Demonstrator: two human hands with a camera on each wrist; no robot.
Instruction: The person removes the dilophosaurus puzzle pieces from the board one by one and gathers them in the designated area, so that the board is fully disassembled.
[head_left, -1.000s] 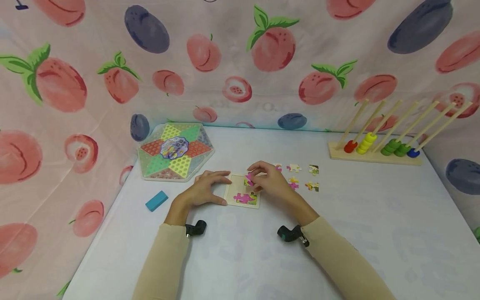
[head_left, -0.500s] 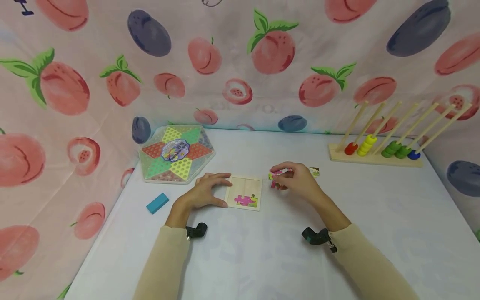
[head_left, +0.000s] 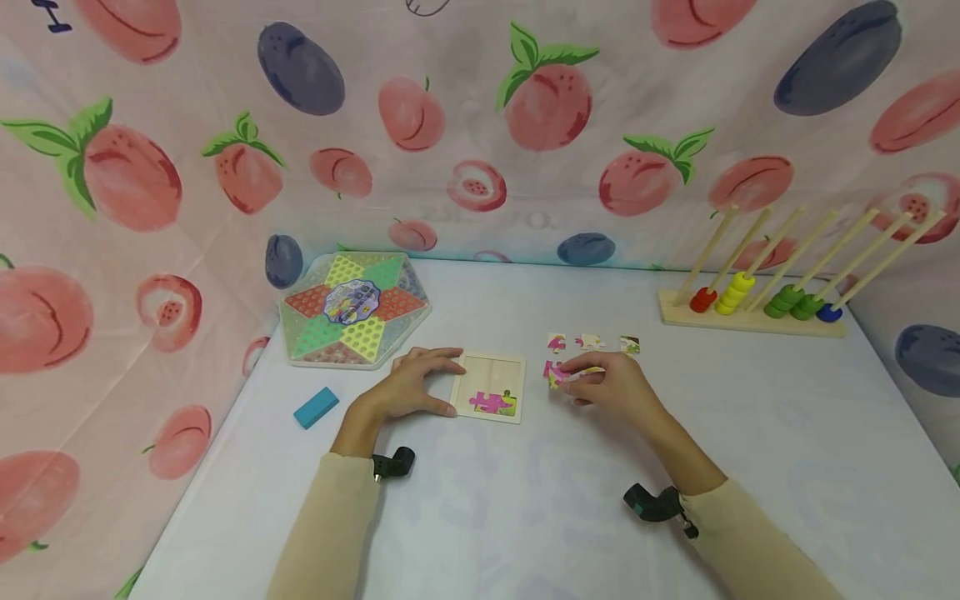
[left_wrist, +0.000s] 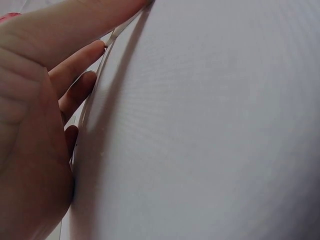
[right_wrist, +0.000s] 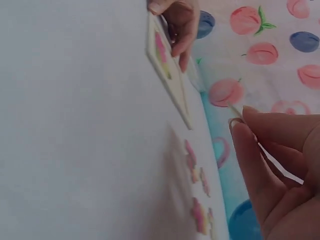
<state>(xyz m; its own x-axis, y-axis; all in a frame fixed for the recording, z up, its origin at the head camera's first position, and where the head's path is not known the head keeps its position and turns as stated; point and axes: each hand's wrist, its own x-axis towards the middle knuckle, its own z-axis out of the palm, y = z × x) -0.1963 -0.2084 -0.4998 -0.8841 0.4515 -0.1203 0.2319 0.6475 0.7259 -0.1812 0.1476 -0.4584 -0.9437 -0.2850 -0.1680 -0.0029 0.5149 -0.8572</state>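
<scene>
Blue block [head_left: 316, 407]: toward the left edge of the table [head_left: 487, 517]. Left hand [head_left: 411, 386]: thumb and fingers apart, at the left edge of the puzzle tray [head_left: 483, 372], mid-table; joined pieces [head_left: 492, 403] in its near right corner. Right hand [head_left: 617, 386]: thumb and fingertips clamped on one puzzle piece [head_left: 557, 379], right of tray. Loose pieces [head_left: 590, 342]: beyond. Game board [head_left: 354, 310]: far left corner. Bead abacus [head_left: 752, 320]: far right corner.

A shallow square wooden puzzle tray [head_left: 507, 372] lies flat, pink-and-green jigsaw pieces [head_left: 492, 403] in its near right corner — the left hand [head_left: 411, 383] spread at its left edge. To the right, the right hand [head_left: 615, 383] pinches a thin raised piece [head_left: 557, 379]; three loose pieces [head_left: 590, 342] lie beyond in a row.
</scene>
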